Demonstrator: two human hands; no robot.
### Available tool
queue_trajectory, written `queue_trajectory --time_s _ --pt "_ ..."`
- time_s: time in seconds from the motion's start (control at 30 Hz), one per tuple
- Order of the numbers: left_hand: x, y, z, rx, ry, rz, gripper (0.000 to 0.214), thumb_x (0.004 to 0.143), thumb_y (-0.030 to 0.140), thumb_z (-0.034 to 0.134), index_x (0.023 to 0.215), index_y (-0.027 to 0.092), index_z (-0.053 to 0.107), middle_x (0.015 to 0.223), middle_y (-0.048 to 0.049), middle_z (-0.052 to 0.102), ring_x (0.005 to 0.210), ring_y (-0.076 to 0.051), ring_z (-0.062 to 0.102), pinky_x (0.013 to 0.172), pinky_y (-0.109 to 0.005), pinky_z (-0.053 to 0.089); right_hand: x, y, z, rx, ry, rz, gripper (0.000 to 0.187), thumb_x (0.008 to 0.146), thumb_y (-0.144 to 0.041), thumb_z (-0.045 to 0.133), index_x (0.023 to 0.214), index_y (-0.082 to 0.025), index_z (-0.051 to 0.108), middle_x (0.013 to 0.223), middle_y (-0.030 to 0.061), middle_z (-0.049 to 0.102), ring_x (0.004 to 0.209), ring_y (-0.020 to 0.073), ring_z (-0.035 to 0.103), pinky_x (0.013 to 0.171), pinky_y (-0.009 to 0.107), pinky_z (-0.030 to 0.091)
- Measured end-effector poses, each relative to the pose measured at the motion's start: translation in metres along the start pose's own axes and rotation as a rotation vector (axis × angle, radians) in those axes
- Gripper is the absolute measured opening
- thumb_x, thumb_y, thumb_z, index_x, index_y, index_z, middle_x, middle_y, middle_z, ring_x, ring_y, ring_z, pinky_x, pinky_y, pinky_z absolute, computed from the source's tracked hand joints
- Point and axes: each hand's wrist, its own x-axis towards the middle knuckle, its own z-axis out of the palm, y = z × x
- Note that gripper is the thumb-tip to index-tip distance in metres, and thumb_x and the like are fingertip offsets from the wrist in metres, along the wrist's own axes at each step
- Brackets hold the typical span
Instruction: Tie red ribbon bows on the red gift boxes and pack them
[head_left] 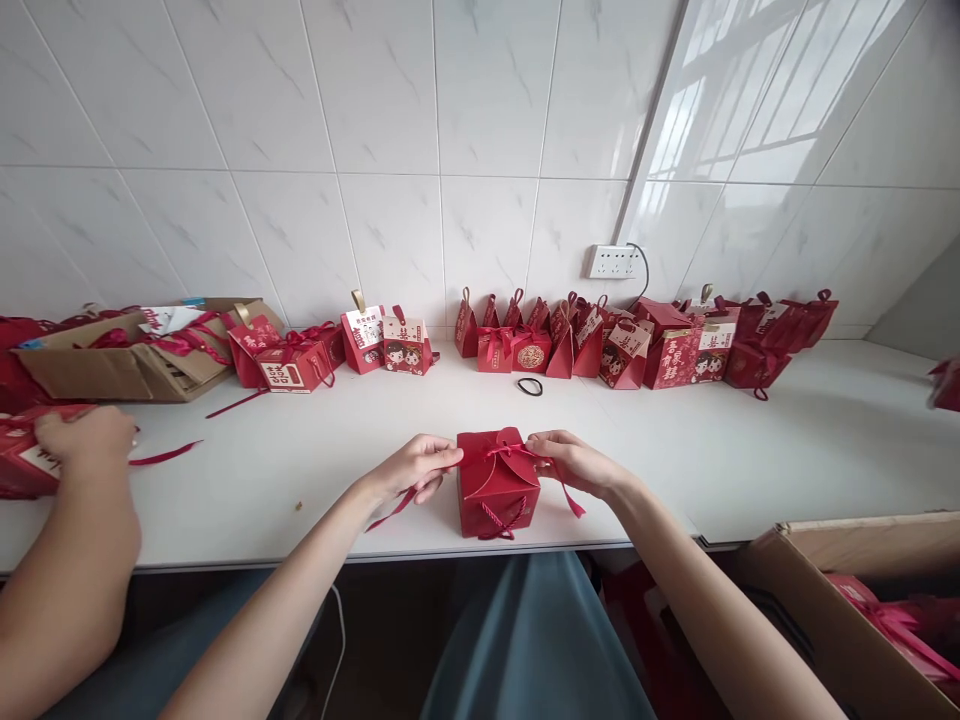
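In front of me, close to the table's front edge, stands a red gift box (495, 490) with overlapping curved flaps on top and a twisted cord handle hanging down its front. A red ribbon (505, 450) crosses the top, with a knot or small bow in the middle. My left hand (418, 466) pinches the ribbon at the box's left side, one tail hanging below the fingers. On the other side my right hand (568, 462) grips the ribbon too, its loose tail dangling beside the box. Both hands are at the height of the box top.
Several red gift boxes (525, 345) line the tiled wall. A black hair tie (530, 386) lies before them. At left, a co-worker's hand (94, 437) holds another red box (30, 455), near an open cardboard box (112, 375). A carton (795, 570) stands at lower right. A power strip (616, 262) hangs on the wall.
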Motion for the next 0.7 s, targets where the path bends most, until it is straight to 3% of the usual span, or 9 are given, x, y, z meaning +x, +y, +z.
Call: queue_trajectory --time_s 0.13,0.23,0.37,0.53,0.7 --pt "-0.003 -0.008 -0.002 -0.089 -0.001 0.041 0.044 0.073 0.050 0.066 0.056 0.019 0.040 0.034 0.0070 0.039 0.034 -0.011 0.049 0.041 -0.023 0.031 -0.004 0.006 -0.006 0.079 -0.016 0.001 0.039 0.069 -0.047 0.070 0.057 -0.017 0.047 0.055 -0.0053 0.042 0.057 0.0110 0.048 0.068 0.030 0.044" --pt "-0.004 -0.014 -0.003 -0.118 -0.024 0.044 0.045 0.074 0.053 0.064 0.056 0.019 0.041 0.037 0.0048 0.044 0.039 -0.013 0.054 0.044 -0.024 0.033 -0.011 0.009 -0.009 0.086 -0.008 0.013 0.038 0.069 -0.045 0.070 0.058 -0.018 0.047 0.054 -0.0060 0.041 0.053 0.0098 0.045 0.065 0.029 0.042" --pt "-0.004 -0.022 -0.007 -0.115 -0.039 0.050 0.045 0.074 0.052 0.064 0.056 0.019 0.039 0.035 0.0063 0.039 0.039 -0.013 0.054 0.043 -0.023 0.030 -0.022 0.011 -0.012 0.082 0.017 0.030 0.038 0.070 -0.044 0.072 0.060 -0.017 0.046 0.057 -0.0068 0.040 0.052 0.0072 0.040 0.065 0.027 0.040" --pt "-0.002 -0.025 -0.010 -0.090 -0.048 0.059 0.047 0.074 0.047 0.065 0.052 0.019 0.035 0.033 0.0090 0.027 0.038 -0.012 0.053 0.045 -0.023 0.029 -0.029 0.015 -0.016 0.049 0.008 0.030 0.043 0.073 -0.046 0.070 0.058 -0.019 0.040 0.051 -0.0119 0.024 0.046 0.0041 0.019 0.066 0.027 0.039" --pt "-0.002 -0.019 -0.013 -0.075 -0.111 0.000 0.041 0.078 0.043 0.060 0.052 0.019 0.038 0.033 0.0081 0.029 0.044 -0.016 0.060 0.047 -0.023 0.033 -0.030 0.005 -0.022 -0.127 -0.066 0.075 0.037 0.077 -0.045 0.067 0.063 -0.017 0.048 0.059 -0.0079 0.032 0.051 0.0059 0.026 0.061 0.025 0.036"
